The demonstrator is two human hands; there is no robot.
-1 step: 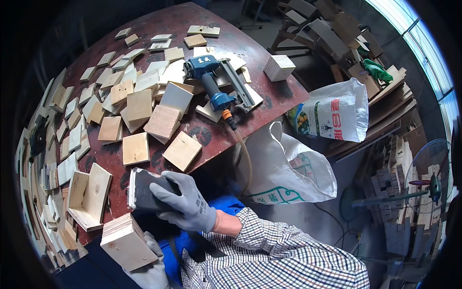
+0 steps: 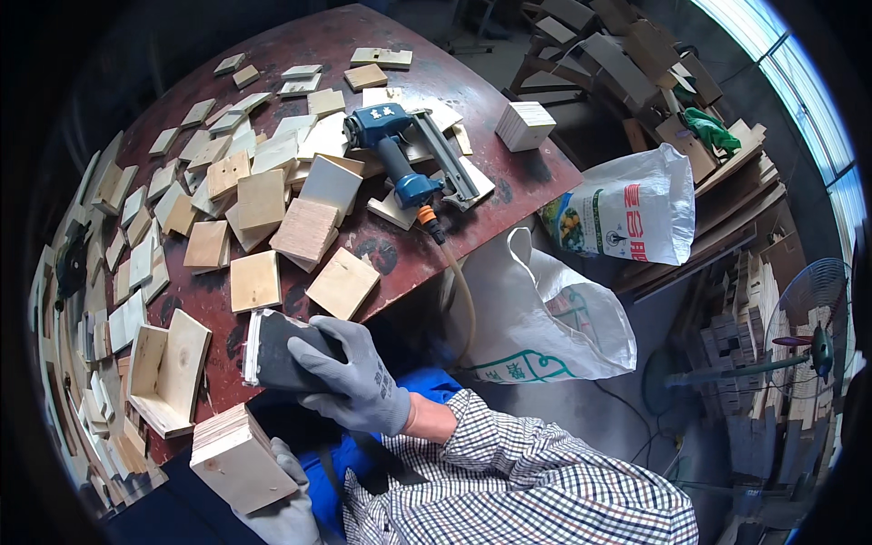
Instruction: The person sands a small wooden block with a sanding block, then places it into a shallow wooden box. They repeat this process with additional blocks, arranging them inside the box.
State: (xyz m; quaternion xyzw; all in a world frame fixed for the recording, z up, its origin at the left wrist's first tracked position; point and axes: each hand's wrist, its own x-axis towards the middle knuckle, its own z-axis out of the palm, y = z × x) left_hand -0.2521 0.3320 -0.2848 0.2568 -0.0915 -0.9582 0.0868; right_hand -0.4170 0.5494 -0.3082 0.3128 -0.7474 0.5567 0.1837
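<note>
My gloved right hand (image 2: 357, 380) grips a black-faced block (image 2: 289, 356) with a pale, rough left edge, just off the table's near edge. Whether that block is one piece or a stack I cannot tell. Below it, my gloved left hand (image 2: 289, 500) is closed around a squared stack of plywood pieces (image 2: 238, 459), its layered edges facing up. The two blocks are apart. Close to them on the table stands an open wooden corner piece (image 2: 170, 371) made of joined boards. Loose square wood pieces (image 2: 255, 282) lie just beyond my right hand.
On the dark red table (image 2: 427, 272) are many scattered wood pieces, a blue nail gun (image 2: 392, 150) with a hose (image 2: 463, 291), and a plywood block (image 2: 525, 125). White woven sacks (image 2: 563, 318) stand to the right, near a fan (image 2: 808, 350) and stacked boards (image 2: 745, 363).
My right hand and the black-faced block have shifted very slightly. My left hand keeps its hold on the plywood stack.
</note>
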